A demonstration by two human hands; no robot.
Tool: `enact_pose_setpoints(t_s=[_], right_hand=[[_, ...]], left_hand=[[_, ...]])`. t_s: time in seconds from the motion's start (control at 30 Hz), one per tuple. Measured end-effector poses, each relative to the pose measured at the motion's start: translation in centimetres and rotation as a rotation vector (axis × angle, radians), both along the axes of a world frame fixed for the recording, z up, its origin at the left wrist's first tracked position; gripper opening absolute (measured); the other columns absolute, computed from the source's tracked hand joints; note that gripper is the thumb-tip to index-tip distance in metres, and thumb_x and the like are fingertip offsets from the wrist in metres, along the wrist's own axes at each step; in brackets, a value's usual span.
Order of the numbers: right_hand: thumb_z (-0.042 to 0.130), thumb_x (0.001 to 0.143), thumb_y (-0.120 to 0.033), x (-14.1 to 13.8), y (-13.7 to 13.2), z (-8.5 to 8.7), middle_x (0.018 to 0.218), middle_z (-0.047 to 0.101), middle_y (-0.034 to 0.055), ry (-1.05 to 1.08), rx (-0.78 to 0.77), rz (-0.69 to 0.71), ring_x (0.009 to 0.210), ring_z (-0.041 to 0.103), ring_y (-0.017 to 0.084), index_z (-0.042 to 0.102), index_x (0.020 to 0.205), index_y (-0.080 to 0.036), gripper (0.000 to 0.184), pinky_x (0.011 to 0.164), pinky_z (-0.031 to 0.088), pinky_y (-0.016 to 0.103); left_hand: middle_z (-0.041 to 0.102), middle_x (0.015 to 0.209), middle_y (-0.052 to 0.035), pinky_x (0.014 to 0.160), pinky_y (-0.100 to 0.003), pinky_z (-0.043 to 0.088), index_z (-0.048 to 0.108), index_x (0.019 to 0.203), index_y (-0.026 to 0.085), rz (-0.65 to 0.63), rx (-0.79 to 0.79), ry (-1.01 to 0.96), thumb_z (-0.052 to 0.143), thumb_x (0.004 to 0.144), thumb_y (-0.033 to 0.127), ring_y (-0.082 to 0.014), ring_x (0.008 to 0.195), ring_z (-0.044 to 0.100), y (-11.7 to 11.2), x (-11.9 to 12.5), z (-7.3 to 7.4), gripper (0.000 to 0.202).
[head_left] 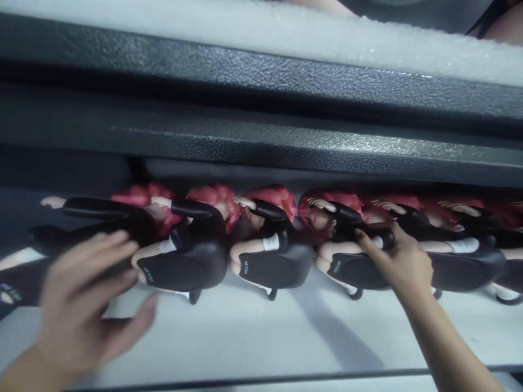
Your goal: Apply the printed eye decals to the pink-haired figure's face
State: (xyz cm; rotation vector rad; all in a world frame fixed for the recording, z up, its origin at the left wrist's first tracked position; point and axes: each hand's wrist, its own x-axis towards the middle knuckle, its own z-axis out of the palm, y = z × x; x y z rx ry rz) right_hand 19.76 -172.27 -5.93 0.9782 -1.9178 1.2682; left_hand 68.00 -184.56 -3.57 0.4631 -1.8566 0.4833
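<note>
The left hand (87, 294) is open, fingers and thumb spread, before the leftmost figurine (122, 220); blur makes it hard to say whether it touches. The right hand (406, 261) grips a red-haired figurine in black (355, 269), thumb and fingers on either side of its dark shoe. Between the hands stand 2 similar figurines (269, 267), and more continue beyond the right hand. Below and between the hands is a white shelf (224, 337); above them run dark textured beams (261, 144) and a white foam strip (245, 32).
</note>
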Motion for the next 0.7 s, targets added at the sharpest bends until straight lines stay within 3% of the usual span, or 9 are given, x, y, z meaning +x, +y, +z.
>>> enact_pose_setpoints(t_s=[0.07,0.13,0.23,0.43,0.57,0.63,0.7], right_hand=[[0.049,0.084,-0.083,-0.8,-0.6,-0.8,0.071,0.055,0.0025,-0.025,-0.012,-0.007,0.070,0.054,0.018,0.062,0.082,-0.018,0.066,0.070,0.046,0.035],[0.050,0.091,-0.074,-0.9,-1.0,-1.3,0.080,0.058,0.0024,-0.013,-0.034,-0.006,0.077,0.056,0.016,0.063,0.090,-0.017,0.059,0.077,0.048,0.035],[0.053,0.095,-0.067,-0.9,-1.5,-1.6,0.084,0.060,0.0025,0.032,-0.043,0.035,0.081,0.059,0.017,0.063,0.092,-0.016,0.052,0.081,0.051,0.036],[0.053,0.099,-0.060,-0.5,-2.2,-1.4,0.081,0.061,0.0013,0.110,-0.090,0.167,0.078,0.060,0.015,0.063,0.093,-0.015,0.047,0.080,0.053,0.036],[0.046,0.099,-0.065,-1.2,0.3,-0.5,0.104,0.067,0.0074,0.170,-0.097,0.288,0.097,0.065,0.020,0.062,0.111,-0.016,0.053,0.089,0.054,0.040],[0.045,0.095,-0.069,-3.3,2.5,0.3,0.119,0.064,0.0143,0.176,-0.133,0.232,0.113,0.061,0.026,0.058,0.120,-0.015,0.062,0.096,0.051,0.046],[0.048,0.089,-0.073,-6.6,4.8,1.0,0.119,0.061,0.0210,0.126,-0.172,0.076,0.121,0.054,0.036,0.060,0.116,-0.013,0.067,0.102,0.043,0.057]], left_hand=[[0.057,0.119,-0.0008,0.101,-0.057,0.049,0.056,0.107,0.035,-0.059,-0.231,-0.194,0.068,0.074,0.024,-0.0297,0.117,0.059,1.5,-4.7,0.4,0.037],[0.058,0.119,-0.0050,0.099,-0.053,0.051,0.054,0.103,0.027,-0.118,-0.306,-0.277,0.065,0.078,0.019,-0.0275,0.118,0.059,2.5,-8.7,0.6,0.029],[0.058,0.122,-0.0103,0.101,-0.052,0.051,0.053,0.106,0.019,-0.203,-0.287,-0.263,0.064,0.081,0.014,-0.0281,0.123,0.057,3.1,-12.8,0.6,0.028],[0.061,0.121,-0.0149,0.101,-0.052,0.051,0.051,0.115,0.016,-0.267,-0.203,-0.238,0.064,0.086,0.010,-0.0287,0.121,0.059,3.1,-17.6,1.0,0.032],[0.063,0.120,-0.0180,0.104,-0.052,0.049,0.053,0.117,0.012,-0.293,-0.161,-0.243,0.064,0.087,0.010,-0.0306,0.122,0.059,4.0,-21.3,1.3,0.032],[0.064,0.120,-0.0178,0.104,-0.050,0.050,0.054,0.116,0.012,-0.307,-0.120,-0.263,0.063,0.088,0.012,-0.0307,0.121,0.060,4.6,-23.5,1.3,0.029],[0.065,0.121,-0.0165,0.102,-0.049,0.051,0.054,0.119,0.015,-0.325,-0.073,-0.278,0.061,0.090,0.017,-0.0301,0.119,0.061,5.2,-25.6,1.1,0.029]])
